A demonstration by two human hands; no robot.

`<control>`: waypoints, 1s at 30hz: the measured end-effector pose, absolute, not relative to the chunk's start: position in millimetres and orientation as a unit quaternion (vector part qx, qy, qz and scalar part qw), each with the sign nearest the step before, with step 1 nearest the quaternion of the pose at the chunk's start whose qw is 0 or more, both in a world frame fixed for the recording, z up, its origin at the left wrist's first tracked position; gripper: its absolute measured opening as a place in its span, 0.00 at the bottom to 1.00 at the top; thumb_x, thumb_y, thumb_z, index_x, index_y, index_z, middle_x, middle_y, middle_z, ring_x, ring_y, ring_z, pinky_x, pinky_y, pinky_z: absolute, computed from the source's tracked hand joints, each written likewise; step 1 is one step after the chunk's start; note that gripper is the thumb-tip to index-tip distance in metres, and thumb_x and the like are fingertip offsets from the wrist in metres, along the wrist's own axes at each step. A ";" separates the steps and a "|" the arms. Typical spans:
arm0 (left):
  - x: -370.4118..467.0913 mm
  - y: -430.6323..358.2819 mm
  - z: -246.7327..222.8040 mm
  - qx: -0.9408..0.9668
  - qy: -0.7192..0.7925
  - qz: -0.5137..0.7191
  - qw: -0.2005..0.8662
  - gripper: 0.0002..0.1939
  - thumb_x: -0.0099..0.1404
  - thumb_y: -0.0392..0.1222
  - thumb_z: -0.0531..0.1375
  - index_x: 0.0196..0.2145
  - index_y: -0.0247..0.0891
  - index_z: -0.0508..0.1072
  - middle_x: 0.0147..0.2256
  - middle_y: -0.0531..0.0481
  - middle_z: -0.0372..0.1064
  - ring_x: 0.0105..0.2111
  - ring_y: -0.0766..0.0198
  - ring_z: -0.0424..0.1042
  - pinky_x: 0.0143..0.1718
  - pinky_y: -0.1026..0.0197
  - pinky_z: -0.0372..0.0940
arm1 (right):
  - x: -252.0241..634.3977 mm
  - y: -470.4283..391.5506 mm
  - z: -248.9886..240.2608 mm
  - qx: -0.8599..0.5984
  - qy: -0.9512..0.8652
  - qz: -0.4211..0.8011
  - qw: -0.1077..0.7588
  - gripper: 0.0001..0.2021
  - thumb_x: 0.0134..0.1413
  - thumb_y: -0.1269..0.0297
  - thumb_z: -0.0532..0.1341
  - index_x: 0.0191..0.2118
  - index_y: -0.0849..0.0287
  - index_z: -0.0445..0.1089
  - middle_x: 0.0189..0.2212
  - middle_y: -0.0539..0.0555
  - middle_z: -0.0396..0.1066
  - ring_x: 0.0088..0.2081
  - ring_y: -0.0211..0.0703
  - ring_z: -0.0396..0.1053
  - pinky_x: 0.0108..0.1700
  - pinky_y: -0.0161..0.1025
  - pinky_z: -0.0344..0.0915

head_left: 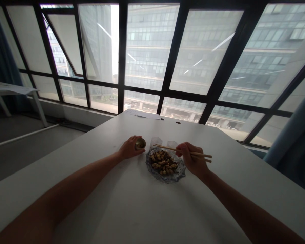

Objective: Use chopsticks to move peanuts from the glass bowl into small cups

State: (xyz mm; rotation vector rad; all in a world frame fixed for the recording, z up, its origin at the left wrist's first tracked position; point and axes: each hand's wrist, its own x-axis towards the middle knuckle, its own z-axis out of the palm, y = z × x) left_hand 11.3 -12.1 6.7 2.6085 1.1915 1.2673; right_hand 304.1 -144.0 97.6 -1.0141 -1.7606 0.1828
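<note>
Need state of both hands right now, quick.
Left hand: closed around a small cup.
Right hand: closed on chopsticks, tips above the bowl.

Black-framed windows [152, 47] span the background, one pane [64, 42] tilted open; a glassy building [274, 40] stands outside; blue curtains [292, 139] hang at both sides; papers [144, 115] and two dark round spots [178, 122] mark the tabletop's [96, 145] far end; a white side table [12, 88] stands left.
</note>
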 end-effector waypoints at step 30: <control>10.9 -16.4 10.8 0.851 0.346 0.393 -0.019 0.35 0.57 0.54 0.68 0.58 0.39 0.65 0.53 0.39 0.69 0.54 0.47 0.69 0.56 0.45 0.68 | 335.4 -167.6 66.7 -0.450 -0.552 0.269 0.648 0.25 0.50 0.38 0.66 0.24 0.58 0.73 0.15 0.54 0.73 0.16 0.43 0.70 0.19 0.39 0.69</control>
